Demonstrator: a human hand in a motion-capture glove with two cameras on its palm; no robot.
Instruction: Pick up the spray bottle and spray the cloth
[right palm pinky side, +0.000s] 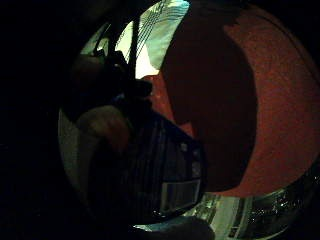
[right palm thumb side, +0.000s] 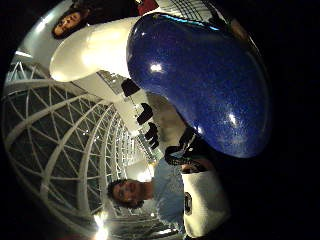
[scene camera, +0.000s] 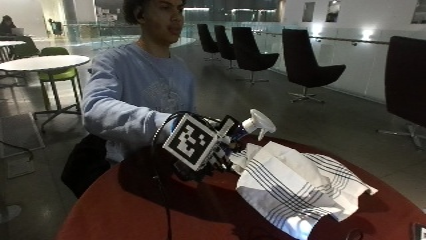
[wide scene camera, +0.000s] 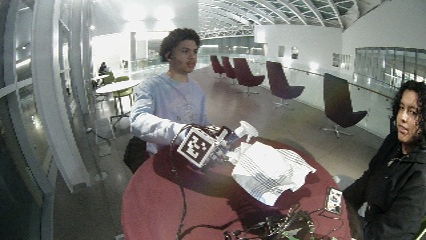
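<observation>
Red tabletop (scene camera: 133, 210), round, a person seated behind it in a pale blue sweatshirt (scene camera: 133, 95). From the left of the outside view the sleeve reaches toward the centre. The gloved right hand (scene camera: 216, 150) is raised above the table, mostly hidden behind the glove's rig. It grips the spray bottle (scene camera: 256, 124), held clear of the table surface. Fingers curled round the bottle body; in the little finger side palm view a fingertip (right palm pinky side: 107, 127) lies against the dark ribbed side of the bottle, which carries a pale label near its base.

Bottle appearance: white trigger head with a flared nozzle, tilted up and toward the cloth; body glossy deep blue with a fine speckle, filling much of the thumb side palm view (right palm thumb side: 200, 80), white neck beside it.

Right of the hand, just beside the nozzle: the cloth (scene camera: 299, 185), white with thin dark stripes in groups, crumpled and bunched up, standing above the table. What lifts it cannot be made out.

Far right, table edge: a small flat card (wide scene camera: 333, 200).
</observation>
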